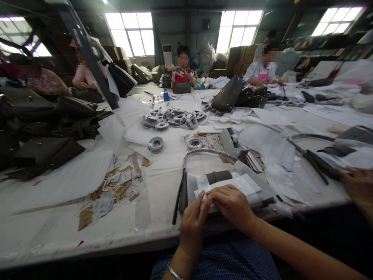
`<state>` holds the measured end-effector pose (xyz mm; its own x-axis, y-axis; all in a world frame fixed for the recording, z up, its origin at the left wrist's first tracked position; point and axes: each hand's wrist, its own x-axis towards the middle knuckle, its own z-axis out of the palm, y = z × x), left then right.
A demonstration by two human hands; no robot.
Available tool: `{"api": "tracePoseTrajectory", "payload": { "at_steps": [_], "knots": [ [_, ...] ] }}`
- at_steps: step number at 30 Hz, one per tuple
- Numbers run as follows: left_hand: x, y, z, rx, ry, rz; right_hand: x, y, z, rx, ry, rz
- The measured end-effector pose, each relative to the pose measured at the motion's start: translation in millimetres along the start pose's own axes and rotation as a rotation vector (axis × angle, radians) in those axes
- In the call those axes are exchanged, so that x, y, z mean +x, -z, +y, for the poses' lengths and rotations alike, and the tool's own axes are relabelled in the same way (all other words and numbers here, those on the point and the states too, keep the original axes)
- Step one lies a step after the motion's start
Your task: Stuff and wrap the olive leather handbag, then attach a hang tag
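A dark olive handbag (183, 194) lies in front of me at the table edge, partly covered with thin white wrapping sheet (247, 184). Its handle (206, 151), wrapped in clear film, arches away on the far side. My left hand (194, 219) is at the bag's near side, thumb and fingers closed on the edge of the wrapping sheet. Beside it, my right hand (233, 206) lies over the sheet, fingertips together and pressing its edge near a strip of clear tape (203, 182). The fingers of both hands almost meet; the undersides of the fingertips are hidden.
Brown hang tags with strings (116, 184) lie to the left. Coiled wrapped straps (175, 117) and a grey tape dispenser (230, 140) stand beyond the bag. Dark bags (43, 155) pile up at left. A co-worker's hand (359, 184) touches another bag at right. Several people work across the table.
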<state>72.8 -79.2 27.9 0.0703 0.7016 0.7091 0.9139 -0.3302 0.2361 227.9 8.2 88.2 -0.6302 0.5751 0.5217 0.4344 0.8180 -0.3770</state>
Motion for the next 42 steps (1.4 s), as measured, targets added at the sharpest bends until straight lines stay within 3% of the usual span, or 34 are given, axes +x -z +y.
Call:
{"api": "tracePoseTrajectory", "payload": {
  "at_steps": [5, 14, 29, 33, 37, 40, 42],
  "knots": [
    [-2.0, -1.0, -0.5, -0.014, 0.005, -0.001, -5.3, 0.7, -4.8, -0.001, 0.048, 0.113],
    [-1.5, -1.3, -1.6, -0.069, 0.014, -0.016, -17.2, 6.0, -10.7, -0.039, 0.182, 0.105],
    [-3.6, -1.9, -1.4, -0.029, -0.015, -0.022, -39.0, 3.6, -9.8, -0.071, 0.236, 0.1],
    [-5.2, -2.5, -4.3, -0.044, -0.08, 0.003, -44.4, 6.5, -7.6, -0.028, 0.271, 0.084],
    [-5.6, -2.1, -6.2, -0.046, -0.149, 0.005, -23.4, 20.4, 4.6, 0.115, 0.125, -0.028],
    [-4.8, -0.9, -5.0, -0.013, -0.156, -0.005, 13.1, 22.5, 29.9, 0.006, 0.042, -0.073],
    [-4.5, -0.3, -3.8, 0.009, -0.158, -0.006, 38.2, 15.9, 50.7, -0.085, -0.003, -0.239]
  ]
}}
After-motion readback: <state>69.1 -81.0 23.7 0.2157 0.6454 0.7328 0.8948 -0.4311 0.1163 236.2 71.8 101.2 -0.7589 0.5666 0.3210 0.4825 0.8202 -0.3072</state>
